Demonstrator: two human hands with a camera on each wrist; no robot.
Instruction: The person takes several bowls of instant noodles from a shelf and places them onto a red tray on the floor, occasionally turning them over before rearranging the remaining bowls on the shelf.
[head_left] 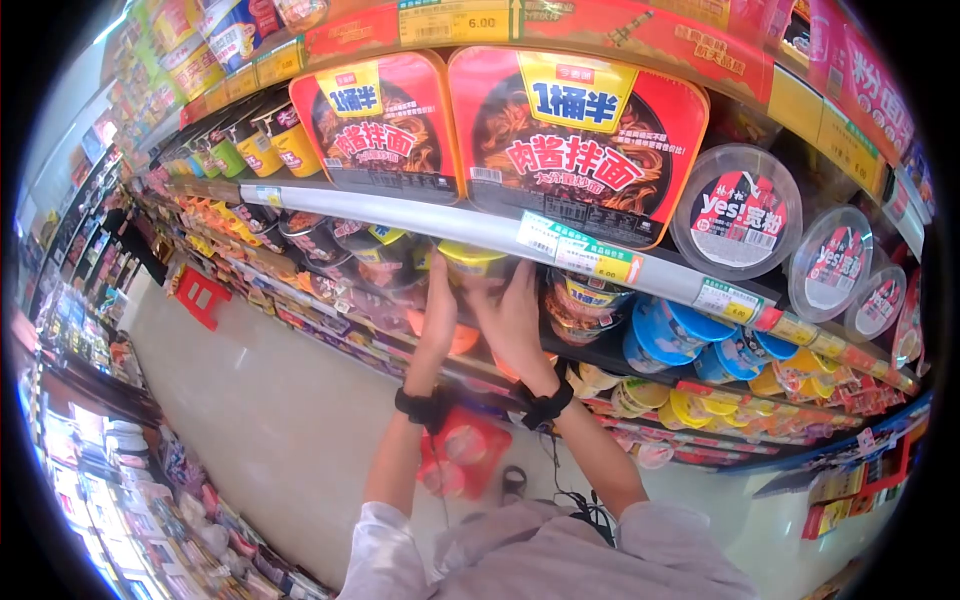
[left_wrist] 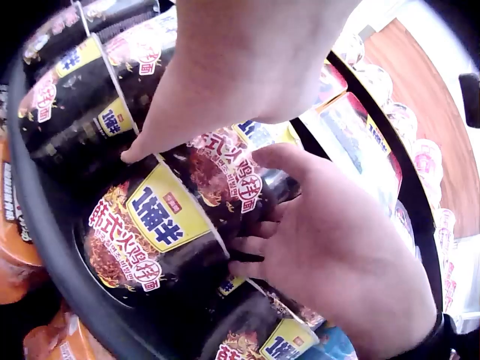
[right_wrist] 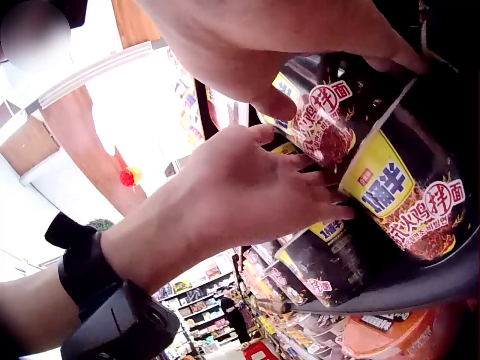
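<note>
Both hands are at black-and-yellow instant noodle cups on the shelf below the large red noodle boxes. In the head view, a yellow-topped cup [head_left: 472,262] lies between the left hand [head_left: 438,312] and the right hand [head_left: 508,322]. In the left wrist view, the right hand [left_wrist: 330,232] lays extended fingers along the right side of a front cup [left_wrist: 154,232] and the cup [left_wrist: 225,172] behind it. The left hand [left_wrist: 225,82] reaches across their far side. The right wrist view shows the left hand [right_wrist: 255,187] with fairly straight fingers against the cups, opposite the right hand [right_wrist: 300,45].
Red noodle boxes [head_left: 580,140] and clear-lidded bowls [head_left: 738,212] stand above, behind a price rail [head_left: 480,222]. Blue cups [head_left: 670,335] sit at the right; orange cups [right_wrist: 390,330] are below. A red stool [head_left: 200,297] and a red basket [head_left: 465,450] stand on the floor.
</note>
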